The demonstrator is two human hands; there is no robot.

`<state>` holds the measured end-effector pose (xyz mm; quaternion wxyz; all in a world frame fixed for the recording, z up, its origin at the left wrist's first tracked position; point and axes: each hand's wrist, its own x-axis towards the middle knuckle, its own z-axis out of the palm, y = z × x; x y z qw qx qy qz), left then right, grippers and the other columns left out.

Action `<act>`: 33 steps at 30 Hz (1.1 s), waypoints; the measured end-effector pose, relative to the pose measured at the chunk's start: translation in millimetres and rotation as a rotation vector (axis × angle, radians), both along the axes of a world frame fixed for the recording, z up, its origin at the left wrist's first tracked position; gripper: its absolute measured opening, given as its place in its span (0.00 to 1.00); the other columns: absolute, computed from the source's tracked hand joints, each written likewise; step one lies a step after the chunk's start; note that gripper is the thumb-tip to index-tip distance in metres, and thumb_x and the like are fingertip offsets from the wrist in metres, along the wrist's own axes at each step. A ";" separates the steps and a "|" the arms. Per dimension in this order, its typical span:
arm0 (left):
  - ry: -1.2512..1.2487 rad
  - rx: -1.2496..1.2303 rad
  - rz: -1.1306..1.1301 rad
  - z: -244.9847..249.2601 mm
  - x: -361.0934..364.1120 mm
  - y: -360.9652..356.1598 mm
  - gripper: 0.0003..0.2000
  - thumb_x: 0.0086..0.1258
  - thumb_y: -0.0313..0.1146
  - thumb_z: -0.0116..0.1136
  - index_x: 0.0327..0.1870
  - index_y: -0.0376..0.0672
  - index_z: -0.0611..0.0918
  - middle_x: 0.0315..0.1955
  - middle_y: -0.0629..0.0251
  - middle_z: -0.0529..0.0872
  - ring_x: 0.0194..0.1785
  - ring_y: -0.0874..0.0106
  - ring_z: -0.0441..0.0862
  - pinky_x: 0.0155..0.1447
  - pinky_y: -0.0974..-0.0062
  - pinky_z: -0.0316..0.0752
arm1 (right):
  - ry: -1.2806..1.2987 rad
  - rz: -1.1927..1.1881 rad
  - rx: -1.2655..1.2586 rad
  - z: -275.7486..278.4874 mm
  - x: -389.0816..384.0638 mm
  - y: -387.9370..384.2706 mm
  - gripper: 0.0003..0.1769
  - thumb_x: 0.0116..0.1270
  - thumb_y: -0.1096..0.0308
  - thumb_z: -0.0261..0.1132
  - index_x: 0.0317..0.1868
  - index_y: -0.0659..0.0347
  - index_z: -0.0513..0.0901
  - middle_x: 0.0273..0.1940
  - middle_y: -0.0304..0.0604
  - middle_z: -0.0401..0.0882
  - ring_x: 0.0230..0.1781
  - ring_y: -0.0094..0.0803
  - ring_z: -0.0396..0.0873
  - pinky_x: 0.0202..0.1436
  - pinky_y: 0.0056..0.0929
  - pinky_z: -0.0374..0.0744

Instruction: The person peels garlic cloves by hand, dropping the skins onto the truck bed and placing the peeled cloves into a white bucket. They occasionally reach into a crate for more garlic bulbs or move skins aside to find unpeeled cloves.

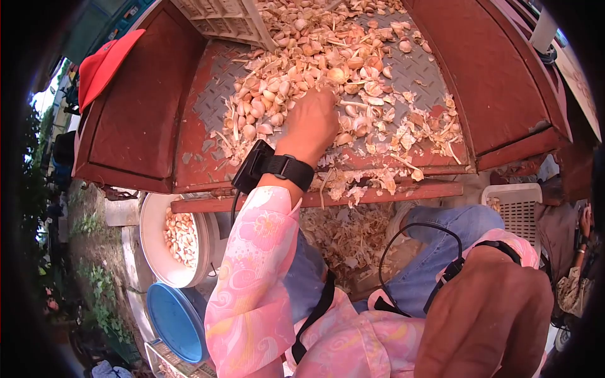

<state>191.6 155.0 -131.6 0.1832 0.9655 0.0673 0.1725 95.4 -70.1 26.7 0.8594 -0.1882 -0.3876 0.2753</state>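
Observation:
My left hand (313, 118), with a black strap at the wrist, reaches down into a pile of garlic cloves (261, 104) on the metal surface. Its fingers are curled and pressed together, and the fingertips are hidden, so what they hold does not show. A larger garlic piece (338, 75) lies just beyond the knuckles. Very close to the camera at the lower right is my right hand (485, 315), raised over my lap, its wrist also strapped. The ends of its fingers fall outside the view. Loose papery skins (403, 142) and dry stalks lie right of my left hand.
Reddish-brown side panels (135, 107) flank the surface. A pale plastic crate (220, 19) stands at the back left. Below left are a white bucket (157, 246) holding cloves and a blue lid (173, 324). A white basket (517, 201) and another person's hand (586, 220) appear at right.

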 end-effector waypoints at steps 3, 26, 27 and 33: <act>0.017 0.044 0.041 -5.3 3.3 1.1 0.05 0.52 0.25 0.52 0.29 0.35 0.78 0.28 0.48 0.80 0.36 0.51 0.78 0.39 0.59 0.72 | -0.158 0.016 0.069 2.8 22.3 5.3 0.02 0.49 0.85 0.64 0.24 0.72 0.81 0.23 0.55 0.78 0.15 0.32 0.76 0.14 0.18 0.73; -0.473 -1.360 0.077 33.0 -146.1 -52.8 0.16 0.61 0.21 0.58 0.50 0.33 0.72 0.39 0.61 0.80 0.41 0.78 0.78 0.43 0.85 0.75 | -0.383 0.099 -0.822 -101.6 86.8 69.3 0.11 0.63 0.69 0.59 0.42 0.67 0.75 0.32 0.35 0.76 0.33 0.16 0.73 0.34 0.18 0.74; -0.478 -1.357 0.081 28.9 -147.5 -53.2 0.16 0.61 0.21 0.58 0.50 0.33 0.72 0.39 0.61 0.80 0.41 0.78 0.78 0.43 0.85 0.75 | -0.341 0.150 -0.809 -99.3 84.5 69.8 0.11 0.63 0.69 0.60 0.42 0.67 0.75 0.32 0.35 0.76 0.32 0.16 0.73 0.34 0.18 0.74; -0.550 -1.996 0.123 13.3 -152.6 -61.0 0.15 0.65 0.25 0.54 0.52 0.35 0.72 0.41 0.63 0.79 0.42 0.74 0.79 0.45 0.80 0.76 | -0.365 0.240 -0.797 -109.8 84.1 69.6 0.10 0.62 0.70 0.62 0.41 0.66 0.75 0.34 0.34 0.75 0.32 0.15 0.73 0.33 0.17 0.74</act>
